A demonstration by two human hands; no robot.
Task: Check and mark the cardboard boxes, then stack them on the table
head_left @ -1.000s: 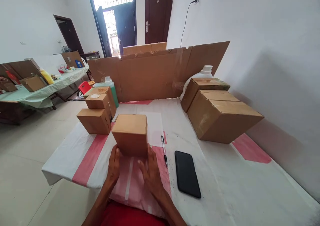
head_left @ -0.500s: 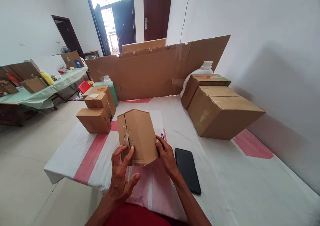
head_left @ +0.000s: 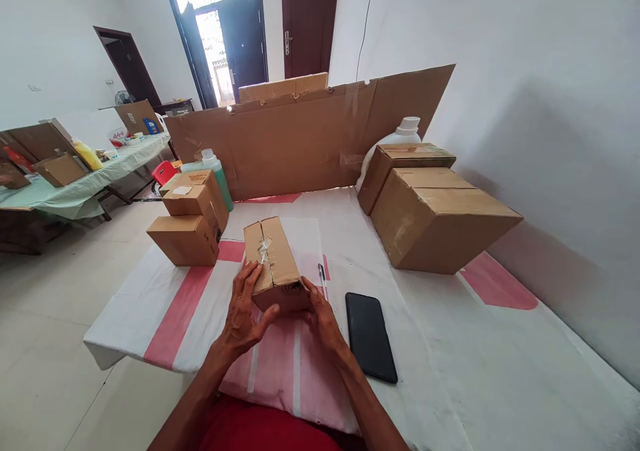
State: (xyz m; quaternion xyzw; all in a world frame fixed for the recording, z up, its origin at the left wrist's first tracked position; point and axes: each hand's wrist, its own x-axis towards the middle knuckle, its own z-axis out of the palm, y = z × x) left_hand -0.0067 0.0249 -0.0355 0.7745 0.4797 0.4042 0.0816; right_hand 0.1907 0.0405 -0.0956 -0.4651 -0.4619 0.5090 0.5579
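A small brown cardboard box rests on the white and pink tablecloth in front of me, its taped seam facing up. My left hand grips its near left side, fingers over the top edge. My right hand holds its near right corner. A sheet of white paper lies under and behind the box.
A black phone and a pen lie just right of the box. Three small boxes are stacked at the left with a green bottle. Two larger boxes and a white jug sit right. A cardboard sheet stands behind.
The box stood upright on the table, then was lifted and tilted in both hands. Now it lies flat with the taped seam up, both hands at its near end.
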